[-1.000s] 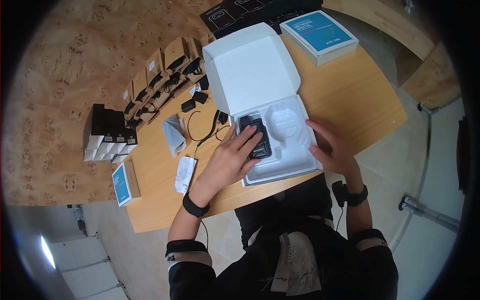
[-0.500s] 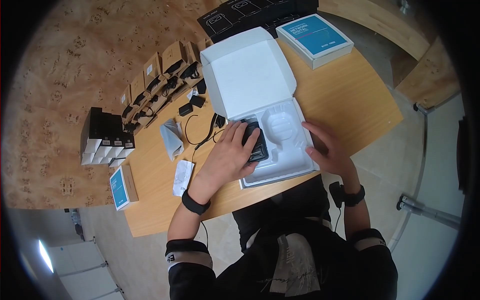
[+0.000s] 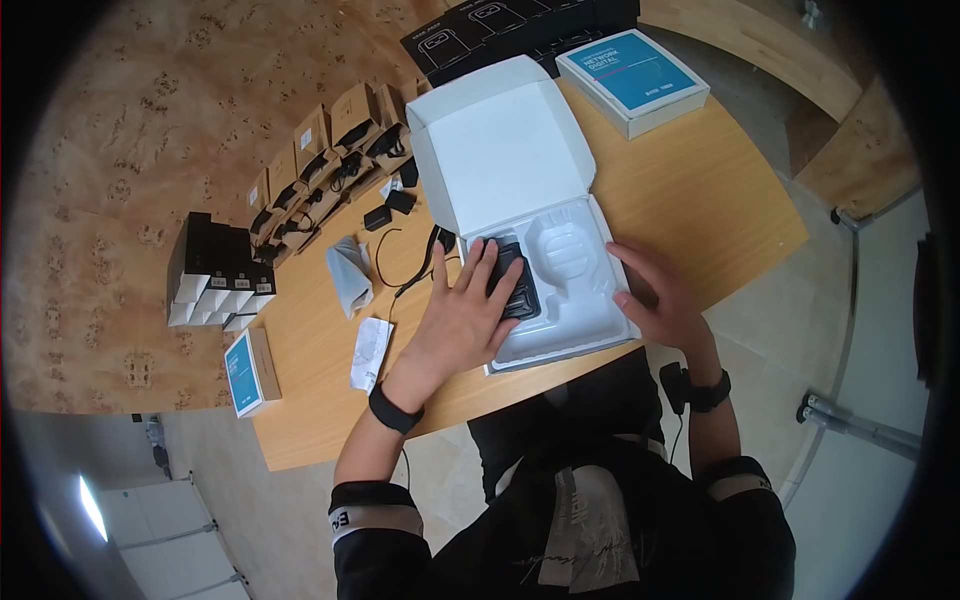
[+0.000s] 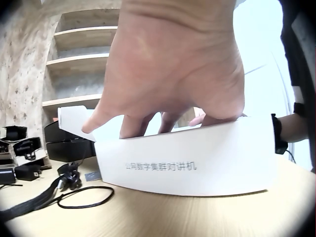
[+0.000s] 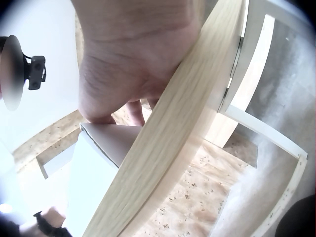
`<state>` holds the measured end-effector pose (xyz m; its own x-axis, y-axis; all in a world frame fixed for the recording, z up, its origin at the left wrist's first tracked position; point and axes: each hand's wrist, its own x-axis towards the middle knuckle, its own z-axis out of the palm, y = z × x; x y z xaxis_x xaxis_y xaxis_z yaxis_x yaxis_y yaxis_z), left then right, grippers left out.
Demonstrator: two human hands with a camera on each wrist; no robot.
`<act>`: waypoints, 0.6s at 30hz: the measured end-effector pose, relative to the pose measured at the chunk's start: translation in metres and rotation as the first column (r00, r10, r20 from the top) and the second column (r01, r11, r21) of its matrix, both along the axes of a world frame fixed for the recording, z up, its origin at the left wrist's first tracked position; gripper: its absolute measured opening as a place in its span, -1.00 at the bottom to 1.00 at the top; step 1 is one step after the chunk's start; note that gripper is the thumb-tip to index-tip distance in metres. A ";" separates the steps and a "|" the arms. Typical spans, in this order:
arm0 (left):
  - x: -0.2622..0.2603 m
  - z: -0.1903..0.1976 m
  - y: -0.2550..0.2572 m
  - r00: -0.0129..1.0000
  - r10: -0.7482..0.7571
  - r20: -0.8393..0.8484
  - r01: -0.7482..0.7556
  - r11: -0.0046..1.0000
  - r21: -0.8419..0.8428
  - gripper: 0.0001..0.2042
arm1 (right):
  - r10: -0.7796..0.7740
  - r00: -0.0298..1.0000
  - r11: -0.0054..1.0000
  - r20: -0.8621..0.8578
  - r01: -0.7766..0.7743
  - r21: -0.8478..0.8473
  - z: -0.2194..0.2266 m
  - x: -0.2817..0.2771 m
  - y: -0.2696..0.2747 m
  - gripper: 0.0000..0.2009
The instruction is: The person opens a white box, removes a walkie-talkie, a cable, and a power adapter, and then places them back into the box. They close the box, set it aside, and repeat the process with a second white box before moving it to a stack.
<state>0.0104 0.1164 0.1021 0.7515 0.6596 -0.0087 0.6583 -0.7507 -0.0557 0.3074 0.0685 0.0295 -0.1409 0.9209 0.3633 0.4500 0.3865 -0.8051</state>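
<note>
An open white box [image 3: 500, 140] with a moulded white tray [image 3: 570, 310] lies on the table, lid raised. A black device [image 3: 517, 290] sits in the tray's left compartment. My left hand [image 3: 452, 325] rests on it with spread, extended fingers; in the left wrist view the hand [image 4: 173, 64] reaches over the box's side wall [image 4: 187, 168], fingertips hidden inside. My right hand [image 3: 665, 300] touches the box's right edge with thumb and fingers apart; in the right wrist view the hand [image 5: 133, 64] is at the box's corner [image 5: 111, 140]. The round and lower compartments hold nothing.
Left of the box lie a black cable [image 3: 405, 275], a grey pouch [image 3: 349, 275], a white packet [image 3: 371, 352] and black adapters [image 3: 378, 217]. Brown cartons [image 3: 312, 140] stand behind them. Closed blue-and-white boxes [image 3: 640, 80] sit at the back right and far left.
My left hand's fingers have spread wider, and its index finger has moved off to the left of the device. The right hand has stayed at the box's edge.
</note>
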 end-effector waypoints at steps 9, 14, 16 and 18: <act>0.013 -0.012 -0.023 0.981 0.047 -0.188 -0.006 0.977 0.215 -0.46 | -0.012 1.000 1.000 0.013 0.012 0.015 -0.002 0.000 -0.001 -0.47; 0.003 -0.004 -0.018 0.998 0.057 0.024 -0.058 0.998 0.039 -0.43 | -0.022 0.999 1.000 0.030 0.021 0.022 -0.002 -0.002 -0.001 -0.48; 0.000 -0.006 -0.019 0.995 0.066 0.072 -0.068 0.997 0.027 -0.46 | -0.023 1.000 0.999 0.001 0.023 0.027 -0.003 -0.002 -0.001 -0.47; -0.004 -0.001 -0.020 0.985 0.073 0.154 -0.073 0.997 -0.002 -0.51 | -0.021 1.000 1.000 0.007 0.021 0.020 -0.002 -0.002 -0.003 -0.47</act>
<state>0.0065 0.0961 0.1014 0.6937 0.7125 0.1058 0.7121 -0.7004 0.0483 0.3057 0.0656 0.0275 -0.1239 0.9162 0.3810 0.4638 0.3929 -0.7940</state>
